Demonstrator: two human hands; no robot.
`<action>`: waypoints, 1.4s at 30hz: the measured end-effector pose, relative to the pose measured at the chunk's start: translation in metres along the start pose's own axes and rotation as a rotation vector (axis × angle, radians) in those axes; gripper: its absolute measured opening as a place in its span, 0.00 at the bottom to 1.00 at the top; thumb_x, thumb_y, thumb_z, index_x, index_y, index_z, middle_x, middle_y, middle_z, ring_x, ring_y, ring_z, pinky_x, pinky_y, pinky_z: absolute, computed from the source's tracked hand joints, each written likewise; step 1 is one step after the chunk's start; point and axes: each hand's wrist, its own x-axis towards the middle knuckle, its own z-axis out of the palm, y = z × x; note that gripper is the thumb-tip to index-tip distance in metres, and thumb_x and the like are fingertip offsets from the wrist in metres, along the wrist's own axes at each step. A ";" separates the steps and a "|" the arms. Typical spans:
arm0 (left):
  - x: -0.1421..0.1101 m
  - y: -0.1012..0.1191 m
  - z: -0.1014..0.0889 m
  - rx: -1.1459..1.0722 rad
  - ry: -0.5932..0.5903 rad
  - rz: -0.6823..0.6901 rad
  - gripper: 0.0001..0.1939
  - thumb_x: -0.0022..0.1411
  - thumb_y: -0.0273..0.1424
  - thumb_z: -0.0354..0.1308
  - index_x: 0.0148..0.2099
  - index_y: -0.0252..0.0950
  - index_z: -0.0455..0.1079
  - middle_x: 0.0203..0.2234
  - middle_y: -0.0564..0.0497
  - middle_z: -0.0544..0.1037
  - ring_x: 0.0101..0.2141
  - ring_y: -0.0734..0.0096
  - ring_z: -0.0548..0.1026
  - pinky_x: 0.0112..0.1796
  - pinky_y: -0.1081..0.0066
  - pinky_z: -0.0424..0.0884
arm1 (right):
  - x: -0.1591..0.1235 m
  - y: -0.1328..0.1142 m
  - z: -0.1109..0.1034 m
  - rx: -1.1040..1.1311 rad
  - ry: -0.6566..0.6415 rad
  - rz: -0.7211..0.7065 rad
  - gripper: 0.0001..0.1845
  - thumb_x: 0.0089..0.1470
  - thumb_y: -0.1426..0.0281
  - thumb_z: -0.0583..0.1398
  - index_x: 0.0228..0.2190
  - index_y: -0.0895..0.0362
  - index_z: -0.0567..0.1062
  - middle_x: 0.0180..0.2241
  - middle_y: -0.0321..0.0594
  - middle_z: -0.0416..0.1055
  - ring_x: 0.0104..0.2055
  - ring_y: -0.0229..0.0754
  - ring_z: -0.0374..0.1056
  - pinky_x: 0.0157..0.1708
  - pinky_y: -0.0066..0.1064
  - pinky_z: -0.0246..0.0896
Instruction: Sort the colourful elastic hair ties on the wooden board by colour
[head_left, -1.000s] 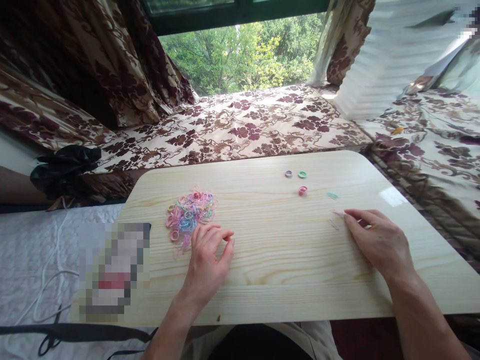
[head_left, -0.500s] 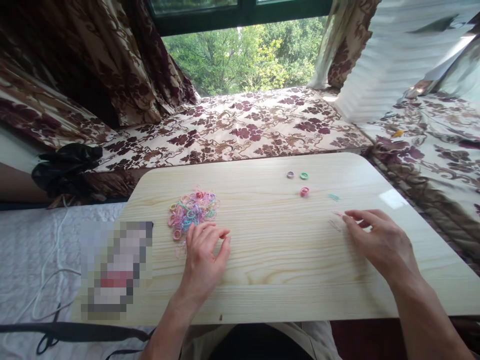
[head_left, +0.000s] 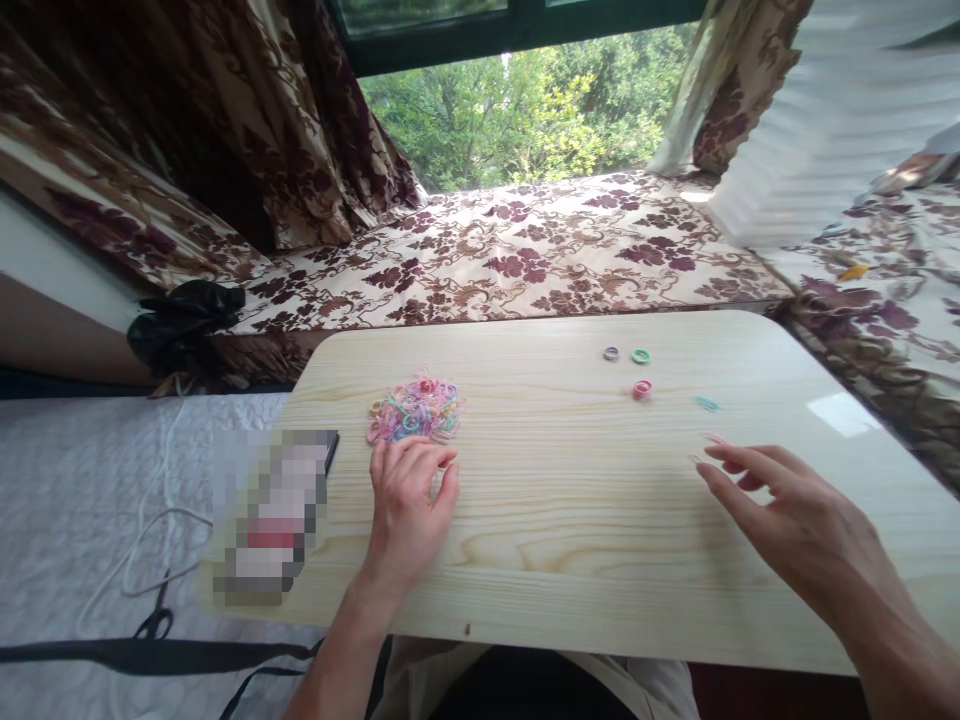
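A tangled pile of small pastel hair ties [head_left: 420, 408] lies on the left part of the wooden table. My left hand [head_left: 411, 490] is at the pile's near edge, fingers spread and bent downward, partly covering it. On the right, my right hand [head_left: 787, 510] hovers low over the table with thumb and index finger apart. Just by its fingertips lie a thin pink hair tie [head_left: 714, 438] and a pale one, mostly hidden. A teal hair tie [head_left: 706, 403] rests a little farther away. Beyond are purple [head_left: 611, 353], green [head_left: 640, 356] and pink-red [head_left: 642, 390] hair ties, grouped by colour.
The light wooden table [head_left: 555, 540] has a phone-like blurred object [head_left: 277, 520] at its left edge. Left of it are a quilted bed [head_left: 67, 500], a white cable and black scissors [head_left: 155, 622]. A floral-covered ledge [head_left: 517, 260] runs behind the table.
My view has shifted, so the table sits farther right. My left hand has moved left against the pile. The right hand's fingertips have drawn slightly nearer to me, over the pale hair tie.
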 end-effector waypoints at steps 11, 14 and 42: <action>-0.010 -0.012 -0.022 0.110 -0.058 -0.094 0.06 0.61 0.25 0.57 0.34 0.41 0.73 0.30 0.52 0.78 0.41 0.62 0.70 0.56 0.50 0.56 | -0.005 -0.090 0.050 0.306 -0.290 -0.305 0.15 0.58 0.60 0.52 0.33 0.51 0.76 0.32 0.40 0.76 0.26 0.39 0.70 0.23 0.31 0.63; -0.009 -0.011 -0.022 0.115 -0.098 -0.091 0.06 0.61 0.26 0.57 0.35 0.41 0.74 0.30 0.51 0.77 0.42 0.61 0.70 0.57 0.48 0.54 | -0.007 -0.093 0.055 0.264 -0.324 -0.353 0.13 0.58 0.63 0.52 0.33 0.50 0.76 0.33 0.39 0.76 0.30 0.40 0.72 0.25 0.31 0.62; 0.005 0.003 -0.005 0.124 -0.130 0.015 0.07 0.62 0.23 0.54 0.31 0.37 0.68 0.30 0.53 0.77 0.47 0.61 0.71 0.61 0.43 0.49 | -0.012 -0.095 0.057 0.187 -0.304 -0.332 0.13 0.59 0.66 0.52 0.33 0.52 0.76 0.30 0.36 0.73 0.28 0.37 0.69 0.26 0.29 0.59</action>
